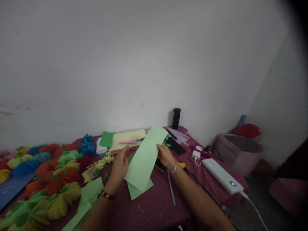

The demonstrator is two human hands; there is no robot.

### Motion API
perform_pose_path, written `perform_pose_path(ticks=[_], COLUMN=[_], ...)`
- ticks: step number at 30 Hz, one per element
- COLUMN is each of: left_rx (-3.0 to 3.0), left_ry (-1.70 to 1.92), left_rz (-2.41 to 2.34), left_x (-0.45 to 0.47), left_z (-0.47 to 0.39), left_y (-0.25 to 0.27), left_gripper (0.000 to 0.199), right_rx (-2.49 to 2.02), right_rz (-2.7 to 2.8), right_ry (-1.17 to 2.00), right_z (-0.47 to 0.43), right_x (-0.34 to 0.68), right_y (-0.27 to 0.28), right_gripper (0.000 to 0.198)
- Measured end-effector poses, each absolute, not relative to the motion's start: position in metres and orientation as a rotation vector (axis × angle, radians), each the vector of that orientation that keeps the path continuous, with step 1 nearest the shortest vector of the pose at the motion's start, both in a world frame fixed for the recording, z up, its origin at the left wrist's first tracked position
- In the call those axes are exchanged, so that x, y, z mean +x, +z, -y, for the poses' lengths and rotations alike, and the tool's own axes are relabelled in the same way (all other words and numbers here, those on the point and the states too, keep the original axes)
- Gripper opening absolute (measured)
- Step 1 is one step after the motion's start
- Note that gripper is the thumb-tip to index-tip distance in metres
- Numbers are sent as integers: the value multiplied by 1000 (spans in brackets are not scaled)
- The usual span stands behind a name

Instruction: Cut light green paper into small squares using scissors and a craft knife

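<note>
The right hand (166, 157), forearm slanting inward, pinches the pale green sheet (145, 160) by its edge. Left of that grip, the left hand (119, 167) stands loosely open; to its right, the white power bank's (220, 174) display is too small to read.

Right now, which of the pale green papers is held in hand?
The long sheet in the right hand; the other pale green pieces lie on the table, below it and beside the left forearm.

Black bottle (176, 119) upright, right of centre, pale wall (144, 64) behind. Dark phone (176, 146) flat, lower in frame. Lower right: white power bank (221, 175), cable (256, 207) attached. Right side, higher: pinkish bin (237, 157).
</note>
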State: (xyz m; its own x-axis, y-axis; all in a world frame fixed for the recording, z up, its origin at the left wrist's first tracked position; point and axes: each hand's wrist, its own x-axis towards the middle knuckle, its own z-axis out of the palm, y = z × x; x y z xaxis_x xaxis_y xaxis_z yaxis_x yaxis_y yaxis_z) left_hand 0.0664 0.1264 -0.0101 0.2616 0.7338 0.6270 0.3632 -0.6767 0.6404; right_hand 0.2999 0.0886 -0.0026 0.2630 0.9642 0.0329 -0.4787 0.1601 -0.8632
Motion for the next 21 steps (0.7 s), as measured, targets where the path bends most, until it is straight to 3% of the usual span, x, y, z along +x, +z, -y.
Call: perform_pose_path(ticks=[5, 8, 12, 21], left_rx=[2559, 2653, 2741, 2754], left_ry=[1153, 1192, 1125, 918], left_rz=[-843, -755, -607, -726], left_x=[72, 76, 84, 93], left_z=[-113, -100, -83, -76], left_y=[-12, -1, 12, 5], left_gripper=[73, 58, 23, 29], right_rx=[-811, -848, -831, -828], right_rz=[682, 719, 793, 625], right_ry=[1299, 1288, 1238, 1348], right_z=[-91, -92, -90, -94], right_x=[303, 296, 289, 284], right_y=[-11, -17, -20, -32], right_gripper=[17, 21, 26, 20])
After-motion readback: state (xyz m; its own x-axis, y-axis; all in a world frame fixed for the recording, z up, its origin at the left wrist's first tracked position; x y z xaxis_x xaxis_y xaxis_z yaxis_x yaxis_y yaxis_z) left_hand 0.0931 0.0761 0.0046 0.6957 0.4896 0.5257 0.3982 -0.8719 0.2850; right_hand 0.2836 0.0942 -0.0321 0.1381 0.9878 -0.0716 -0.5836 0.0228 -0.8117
